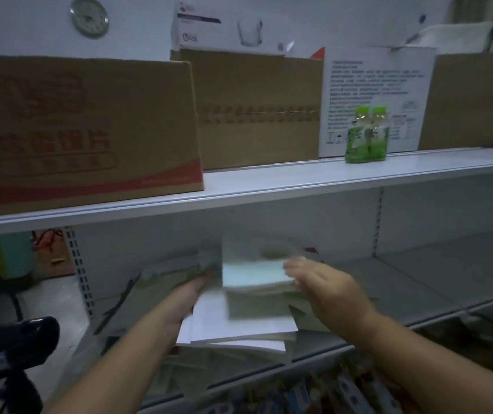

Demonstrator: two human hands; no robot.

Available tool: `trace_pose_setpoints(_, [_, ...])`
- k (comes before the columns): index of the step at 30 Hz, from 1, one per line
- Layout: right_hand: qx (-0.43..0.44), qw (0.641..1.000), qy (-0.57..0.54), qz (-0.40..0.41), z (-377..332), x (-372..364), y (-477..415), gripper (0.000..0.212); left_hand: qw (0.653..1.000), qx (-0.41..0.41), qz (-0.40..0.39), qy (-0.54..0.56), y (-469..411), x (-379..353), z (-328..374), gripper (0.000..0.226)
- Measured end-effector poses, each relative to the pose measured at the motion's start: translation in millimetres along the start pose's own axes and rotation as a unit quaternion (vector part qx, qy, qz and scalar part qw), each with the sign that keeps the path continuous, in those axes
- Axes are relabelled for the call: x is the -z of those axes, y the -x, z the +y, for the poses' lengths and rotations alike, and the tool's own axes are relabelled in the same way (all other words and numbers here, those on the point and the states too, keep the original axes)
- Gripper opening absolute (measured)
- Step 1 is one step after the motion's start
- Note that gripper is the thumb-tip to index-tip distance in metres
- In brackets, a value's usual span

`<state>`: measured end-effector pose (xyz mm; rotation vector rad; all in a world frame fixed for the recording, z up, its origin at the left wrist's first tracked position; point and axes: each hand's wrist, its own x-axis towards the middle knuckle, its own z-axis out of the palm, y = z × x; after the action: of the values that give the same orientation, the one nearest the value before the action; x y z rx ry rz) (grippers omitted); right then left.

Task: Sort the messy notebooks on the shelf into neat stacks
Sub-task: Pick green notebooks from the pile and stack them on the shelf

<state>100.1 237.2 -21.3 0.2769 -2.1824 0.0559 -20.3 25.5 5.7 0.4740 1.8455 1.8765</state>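
A loose pile of thin notebooks (239,327) with white and pale green covers lies on the lower white shelf (418,282). Above the pile a small bundle of notebooks (251,276) with a light blue cover on top is blurred by motion. My right hand (326,282) grips the bundle's right edge, fingers curled over it. My left hand (190,291) reaches in at the bundle's left side, its fingers hidden among green-covered notebooks (161,282); what it holds cannot be made out. More notebooks lie slanted to the left.
The upper shelf (269,183) carries cardboard boxes (84,130), a white box (373,97) and two green bottles (367,135). A black device on a tripod (15,345) stands at the lower left. Coloured goods fill the shelf below (314,389).
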Motion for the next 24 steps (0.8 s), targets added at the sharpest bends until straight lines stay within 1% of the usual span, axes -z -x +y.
trace_pose_setpoints(1, [0.026, 0.999, -0.005, -0.035, 3, 11, 13, 0.036, 1.000, -0.015, -0.015, 0.012, -4, -18, 0, 0.042])
trace_pose_setpoints(2, [0.040, 0.996, -0.011, -0.074, 9, 21, 26, 0.035, 1.000, -0.009, -0.027, 0.004, -5, -38, -1, 0.054])
trace_pose_setpoints(3, [0.036, 0.992, -0.019, -0.119, 15, 34, 39, 0.035, 0.999, -0.003, -0.039, 0.004, -11, -54, -7, 0.049])
trace_pose_setpoints(4, [0.014, 0.986, -0.034, -0.160, 20, 47, 51, 0.036, 0.999, 0.012, -0.033, -0.003, -10, -73, -9, 0.034])
trace_pose_setpoints(5, [-0.020, 0.981, -0.050, -0.184, 25, 61, 61, 0.035, 0.999, 0.025, -0.041, -0.008, -13, -91, -16, 0.022])
trace_pose_setpoints(6, [-0.069, 0.976, -0.066, -0.195, 33, 76, 71, 0.034, 0.998, 0.047, -0.038, -0.022, -13, -112, -22, 0.016])
trace_pose_setpoints(7, [-0.140, 0.963, -0.089, -0.211, 41, 92, 82, 0.033, 0.997, 0.054, -0.044, -0.028, -17, -134, -31, 0.013])
trace_pose_setpoints(8, [-0.220, 0.942, -0.114, -0.224, 54, 104, 95, 0.032, 0.997, 0.053, -0.049, -0.037, -16, -156, -35, 0.012])
trace_pose_setpoints(9, [-0.295, 0.921, -0.126, -0.221, 65, 116, 108, 0.033, 0.996, 0.046, -0.064, -0.032, -18, -180, -43, 0.013])
trace_pose_setpoints(11, [-0.415, 0.884, -0.132, -0.167, 91, 137, 129, 0.048, 0.993, 0.060, -0.098, -0.020, -20, -229, -55, 0.015])
trace_pose_setpoints(12, [-0.485, 0.848, -0.158, -0.143, 102, 148, 139, 0.054, 0.991, 0.074, -0.111, -0.013, -16, -253, -59, 0.016])
trace_pose_setpoints(13, [-0.560, 0.789, -0.212, -0.136, 112, 159, 149, 0.055, 0.989, 0.079, -0.128, -0.004, -16, -275, -65, 0.015])
trace_pose_setpoints(14, [-0.615, 0.723, -0.284, -0.136, 121, 168, 161, 0.048, 0.986, 0.090, -0.138, 0.008, -11, -297, -68, 0.015])
trace_pose_setpoints(15, [-0.643, 0.673, -0.338, -0.139, 129, 177, 173, 0.037, 0.983, 0.099, -0.154, 0.028, -12, -317, -75, 0.019])
trace_pose_setpoints(16, [-0.656, 0.650, -0.360, -0.135, 137, 185, 187, 0.028, 0.979, 0.110, -0.166, 0.044, -10, -335, -77, 0.026])
trace_pose_setpoints(17, [-0.665, 0.639, -0.367, -0.125, 146, 191, 199, 0.024, 0.976, 0.114, -0.180, 0.052, -14, -352, -83, 0.030])
trace_pose_setpoints(20, [-0.689, 0.624, -0.362, -0.070, 178, 207, 231, 0.024, 0.970, 0.117, -0.207, 0.050, -25, -402, -93, 0.033])
trace_pose_setpoints(22, [-0.704, 0.608, -0.364, -0.040, 201, 220, 245, 0.024, 0.964, 0.114, -0.234, 0.051, -37, -438, -97, 0.034])
trace_pose_setpoints(24, [-0.719, 0.586, -0.373, -0.032, 226, 237, 260, 0.026, 0.958, 0.098, -0.267, 0.043, -53, -472, -103, 0.031])
